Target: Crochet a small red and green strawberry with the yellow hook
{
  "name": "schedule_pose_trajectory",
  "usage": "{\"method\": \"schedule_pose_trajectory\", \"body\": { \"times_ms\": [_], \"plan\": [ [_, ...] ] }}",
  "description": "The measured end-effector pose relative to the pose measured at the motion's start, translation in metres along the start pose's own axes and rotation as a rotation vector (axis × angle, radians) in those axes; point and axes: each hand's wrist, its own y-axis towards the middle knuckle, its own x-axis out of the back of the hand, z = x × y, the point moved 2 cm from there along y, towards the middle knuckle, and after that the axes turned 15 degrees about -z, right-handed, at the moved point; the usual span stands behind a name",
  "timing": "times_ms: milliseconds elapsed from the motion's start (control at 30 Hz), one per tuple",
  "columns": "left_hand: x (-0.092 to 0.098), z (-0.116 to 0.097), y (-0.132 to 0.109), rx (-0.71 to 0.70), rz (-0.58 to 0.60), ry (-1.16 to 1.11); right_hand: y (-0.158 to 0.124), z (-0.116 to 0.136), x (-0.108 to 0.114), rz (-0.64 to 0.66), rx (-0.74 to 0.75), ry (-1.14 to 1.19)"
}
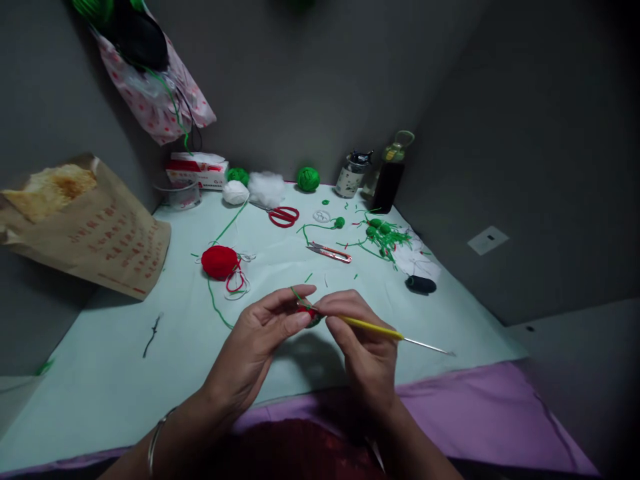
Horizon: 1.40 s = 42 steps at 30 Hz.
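Observation:
Near the table's front edge, my left hand (257, 340) pinches a small red and green crochet piece (309, 311), and a green yarn strand passes over its index finger. My right hand (363, 343) is closed on a yellow-handled crochet hook (373, 327). One end of the hook meets the piece, while its other metal end points right. Fingers partly hide the piece. A red yarn ball (220, 262) rests behind my left hand, with a green strand running past it. Orange-handled thread snips (329, 252) lie beyond both hands.
Red scissors (284, 216), a green yarn ball (308, 179), white stuffing (267, 189) and a dark bottle (390, 180) are at the back. Green yarn scraps (387, 239) lie at right, beside a black cylindrical item (421, 285). A paper food bag (110, 233) is at left.

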Motion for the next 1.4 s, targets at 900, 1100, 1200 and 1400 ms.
{"method": "schedule_pose_trajectory", "body": {
  "times_ms": [900,1100,1200,1400],
  "plan": [
    [0.003,-0.005,0.001,-0.048,-0.042,0.034,-0.007,0.002,0.001,-0.021,-0.036,0.039],
    [0.003,-0.004,0.002,-0.056,-0.062,0.032,-0.008,0.006,0.002,0.023,0.044,-0.043],
    [0.002,-0.002,0.000,-0.053,-0.083,0.013,-0.010,0.006,-0.001,0.024,0.100,-0.072],
    [0.000,0.008,-0.002,0.080,-0.054,-0.080,-0.015,0.001,-0.005,-0.090,0.177,-0.118]
  ]
}}
